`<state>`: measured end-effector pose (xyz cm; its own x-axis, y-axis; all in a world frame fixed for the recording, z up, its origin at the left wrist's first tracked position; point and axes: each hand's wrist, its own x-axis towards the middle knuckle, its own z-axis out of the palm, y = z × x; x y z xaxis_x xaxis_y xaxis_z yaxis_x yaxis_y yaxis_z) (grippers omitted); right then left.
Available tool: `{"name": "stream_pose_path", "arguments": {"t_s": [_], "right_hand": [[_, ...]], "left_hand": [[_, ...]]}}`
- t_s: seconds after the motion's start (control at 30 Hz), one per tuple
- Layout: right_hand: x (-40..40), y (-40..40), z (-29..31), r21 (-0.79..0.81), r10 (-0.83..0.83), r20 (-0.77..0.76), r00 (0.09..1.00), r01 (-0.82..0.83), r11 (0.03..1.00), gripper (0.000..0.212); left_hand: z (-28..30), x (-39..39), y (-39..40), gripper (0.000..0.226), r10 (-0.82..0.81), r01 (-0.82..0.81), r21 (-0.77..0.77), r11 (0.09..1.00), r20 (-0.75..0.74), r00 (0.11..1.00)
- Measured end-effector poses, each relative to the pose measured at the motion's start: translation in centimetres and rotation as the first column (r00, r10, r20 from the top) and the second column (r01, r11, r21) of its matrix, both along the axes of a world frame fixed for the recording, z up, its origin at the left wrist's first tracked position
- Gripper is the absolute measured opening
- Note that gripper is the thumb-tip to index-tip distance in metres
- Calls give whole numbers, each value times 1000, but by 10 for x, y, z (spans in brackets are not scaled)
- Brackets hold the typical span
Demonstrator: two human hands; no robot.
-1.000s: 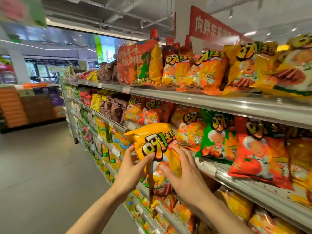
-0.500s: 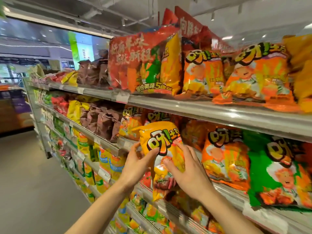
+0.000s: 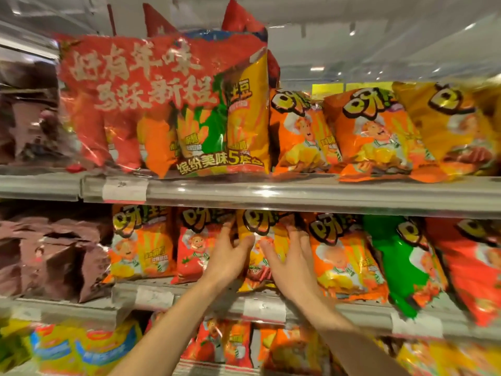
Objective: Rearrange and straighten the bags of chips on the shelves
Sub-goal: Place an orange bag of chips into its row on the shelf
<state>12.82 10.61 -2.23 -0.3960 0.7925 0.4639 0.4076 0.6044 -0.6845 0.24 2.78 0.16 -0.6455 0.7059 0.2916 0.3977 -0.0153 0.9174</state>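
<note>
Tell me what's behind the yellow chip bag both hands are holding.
The yellow chip bag, between left hand and right hand, fills its slot on the grey metal middle shelf. Anything behind it is covered.

At the centre of the frame, a yellow foil chip bag (image 3: 257,248) carries bubble lettering in yellow with black outlines. To its left stand a red bag with a cartoon chef (image 3: 196,245) and an orange bag with pale ray stripes (image 3: 141,240). To the right sits a bright green bag (image 3: 395,261). At upper left, a large red multipack with white brush characters (image 3: 162,104) shows orange, green and yellow panels. Dark maroon-brown bags (image 3: 51,256) fill the left edge.
</note>
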Motion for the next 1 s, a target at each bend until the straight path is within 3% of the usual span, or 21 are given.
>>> {"name": "stream_pose_path", "arguments": {"t_s": [0.07, 0.2, 0.37, 0.77, 1.0], "right_hand": [[-3, -1, -5, -13, -35, 9, 999, 35, 999, 74], [4, 2, -20, 8, 10, 64, 998, -10, 1000, 68], [5, 6, -23, 59, -4, 124, 992, -3, 998, 64], [7, 5, -25, 59, 24, 126, 992, -31, 998, 65], [5, -1, -9, 187, 36, 85, 996, -52, 981, 63]], "left_hand": [[-4, -7, 9, 31, -32, 29, -51, 998, -58, 998], [-13, -15, 21, 54, -117, 102, -140, 985, -107, 987], [-17, -18, 24, 54, -147, 128, -143, 981, -130, 981], [-22, -9, 4, 55, 67, -79, -18, 997, -359, 931], [-21, -57, -70, 32, 235, -193, 140, 971, -423, 875]]}}
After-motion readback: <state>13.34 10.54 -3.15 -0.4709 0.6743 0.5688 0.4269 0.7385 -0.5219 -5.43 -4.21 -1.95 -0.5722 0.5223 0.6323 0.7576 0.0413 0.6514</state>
